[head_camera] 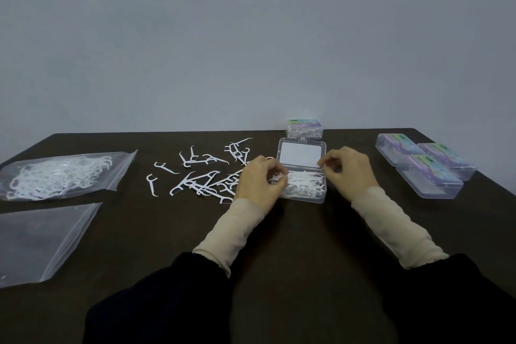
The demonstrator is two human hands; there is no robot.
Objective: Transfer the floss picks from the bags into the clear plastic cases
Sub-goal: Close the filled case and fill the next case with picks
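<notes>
An open clear case (303, 173), lid raised, sits at mid-surface (279, 232), partly filled with white floss picks. The left hand (258, 180) has its fingers curled, pinching picks at the case's left edge. The right hand (347, 169) has its fingers curled at the case's right rim; what they grasp cannot be told. Loose picks (201, 173) lie scattered left of the case. A bag of picks (60, 174) lies far left.

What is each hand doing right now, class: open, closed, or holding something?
Left hand: fingers curled, pinching floss picks at the open case.
Right hand: fingers curled at the case's right edge; whether it holds anything cannot be told.
</notes>
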